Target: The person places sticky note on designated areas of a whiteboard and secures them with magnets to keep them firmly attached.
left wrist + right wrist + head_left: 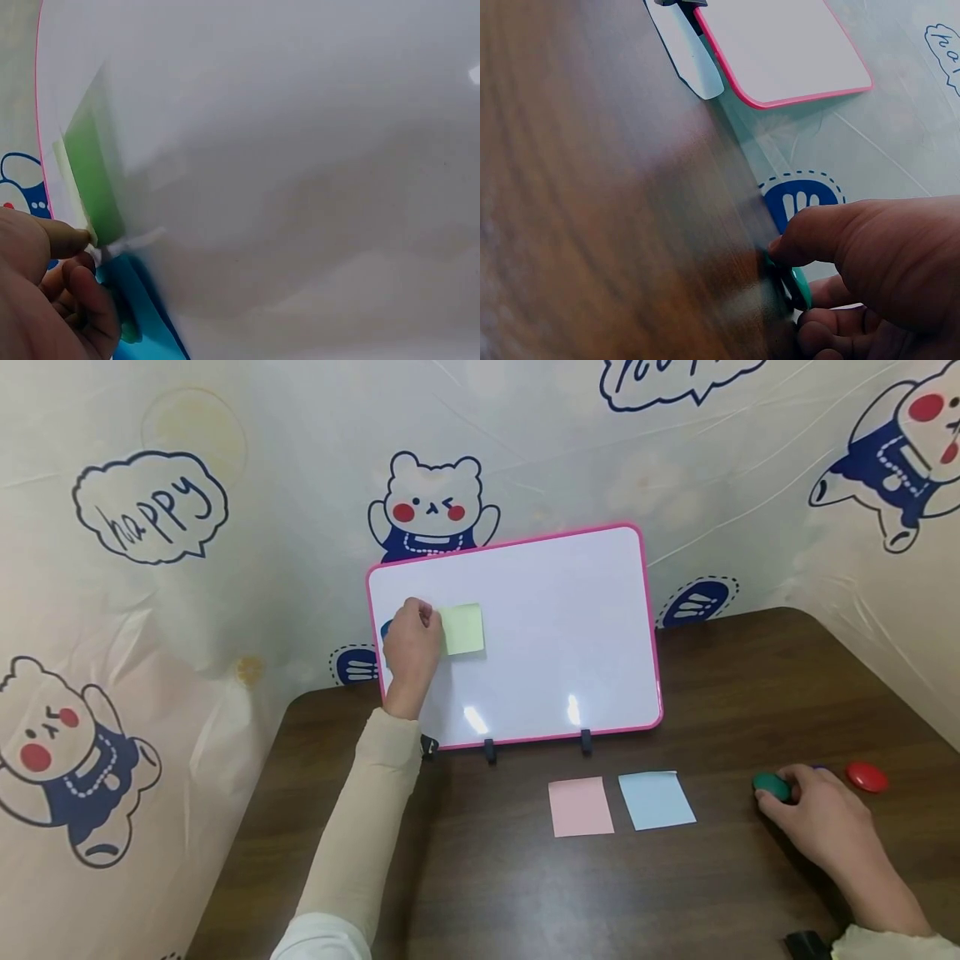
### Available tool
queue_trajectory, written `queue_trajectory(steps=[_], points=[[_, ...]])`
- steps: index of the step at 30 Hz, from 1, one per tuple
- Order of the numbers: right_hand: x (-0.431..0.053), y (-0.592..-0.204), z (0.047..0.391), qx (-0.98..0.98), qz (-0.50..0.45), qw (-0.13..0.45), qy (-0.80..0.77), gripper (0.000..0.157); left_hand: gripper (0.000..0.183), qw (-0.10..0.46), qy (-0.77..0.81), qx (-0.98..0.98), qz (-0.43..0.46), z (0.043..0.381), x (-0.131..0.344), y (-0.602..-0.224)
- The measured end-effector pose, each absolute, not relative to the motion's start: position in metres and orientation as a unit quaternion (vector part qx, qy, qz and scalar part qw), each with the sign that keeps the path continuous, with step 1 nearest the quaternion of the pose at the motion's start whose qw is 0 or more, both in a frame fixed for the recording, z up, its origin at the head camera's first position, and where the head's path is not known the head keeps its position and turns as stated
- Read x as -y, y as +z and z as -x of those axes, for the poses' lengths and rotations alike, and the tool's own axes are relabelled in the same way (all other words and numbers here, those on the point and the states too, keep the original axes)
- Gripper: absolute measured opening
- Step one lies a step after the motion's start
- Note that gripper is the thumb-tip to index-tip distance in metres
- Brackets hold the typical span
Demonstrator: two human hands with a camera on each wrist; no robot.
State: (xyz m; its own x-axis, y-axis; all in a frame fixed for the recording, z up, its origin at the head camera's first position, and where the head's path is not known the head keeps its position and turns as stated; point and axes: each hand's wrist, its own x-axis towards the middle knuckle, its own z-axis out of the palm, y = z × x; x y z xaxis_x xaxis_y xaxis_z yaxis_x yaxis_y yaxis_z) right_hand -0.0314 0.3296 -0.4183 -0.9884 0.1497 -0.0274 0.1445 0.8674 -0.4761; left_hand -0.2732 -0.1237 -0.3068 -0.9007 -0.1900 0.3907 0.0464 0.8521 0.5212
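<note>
At the left part of a pink-framed whiteboard (555, 635), my left hand (412, 647) holds a light green sticky note (462, 628) by its left edge. In the left wrist view, thumb and fingertip pinch the green note (91, 176) close against the board. A blue flat thing (150, 311) shows below that hand, partly hidden by it. Over on the table's right side, my right hand (828, 827) grips a round green magnet-like disc (771, 787) between thumb and fingers. The right wrist view shows the disc's green edge (800, 289) at the tabletop.
A pink sticky note (581, 807) and a light blue one (657, 799) lie on the brown table (495, 885) before the board. A red disc (867, 777) sits beyond my right hand, with a bit of blue beside it. Black clips (490, 752) support the board.
</note>
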Motion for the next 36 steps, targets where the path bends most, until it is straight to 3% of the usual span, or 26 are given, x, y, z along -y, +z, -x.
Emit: queue_trajectory(steps=[8,24,36], points=[[-0.328,-0.414,0.033,0.968,0.076,0.000,0.239,0.055,0.025,0.245,-0.227,0.942,0.028,0.272,0.128,-0.316],[-0.325,-0.412,0.033,0.969,0.076,0.008,0.235,0.057,0.049,0.213,-0.166,0.959,0.092,0.258,0.128,-0.324],[-0.276,-0.383,0.041,0.954,0.018,0.041,0.295,0.054,0.051,0.210,-0.153,0.960,0.108,0.252,0.130,-0.326]])
